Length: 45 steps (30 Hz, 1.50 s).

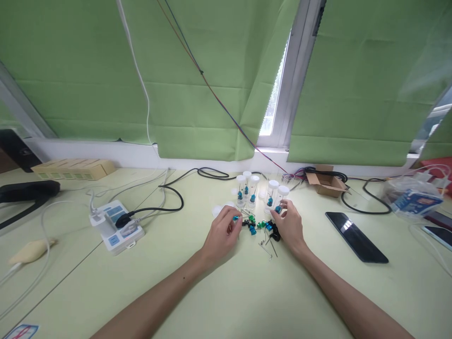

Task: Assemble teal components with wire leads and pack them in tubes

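My left hand (224,231) is closed in a pinch on a small blue part (235,218), left of the loose pile. The fingers and thumb of my right hand (290,223) close around the lower end of a clear vial (283,194) with a white cap, standing at the right of the group. Inside this vial are a blue piece and a thin metal pin. Several similar capped vials (253,190) stand upright beside it. Between my hands lie loose blue parts (252,230), green parts (261,224), black parts (276,234) and thin bent metal pins (270,254).
A black phone (356,237) lies to the right, with an open cardboard box (326,182) behind it. On the left is a white power strip (117,227) with plugs and cables. A black cable (176,188) runs along the back, below green blinds (212,103).
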{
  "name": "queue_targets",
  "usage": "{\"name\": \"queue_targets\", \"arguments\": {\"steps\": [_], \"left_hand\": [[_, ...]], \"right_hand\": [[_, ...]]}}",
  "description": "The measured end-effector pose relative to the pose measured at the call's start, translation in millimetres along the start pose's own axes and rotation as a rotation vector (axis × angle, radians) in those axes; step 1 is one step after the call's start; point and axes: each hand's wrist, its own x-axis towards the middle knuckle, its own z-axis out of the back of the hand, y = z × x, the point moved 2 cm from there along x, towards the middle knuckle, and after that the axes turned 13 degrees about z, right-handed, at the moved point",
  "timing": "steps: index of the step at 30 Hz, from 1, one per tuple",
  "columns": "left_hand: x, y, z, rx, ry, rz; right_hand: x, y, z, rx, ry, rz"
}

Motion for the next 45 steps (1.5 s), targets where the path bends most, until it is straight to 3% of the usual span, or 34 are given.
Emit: {"name": "queue_targets", "arguments": {"steps": [45], "left_hand": [[0.2, 0.5, -2.1, 0.027, 0.026, -0.006]], "right_hand": [[2.4, -5.3, -5.3, 0.118, -0.032, 0.135]]}}
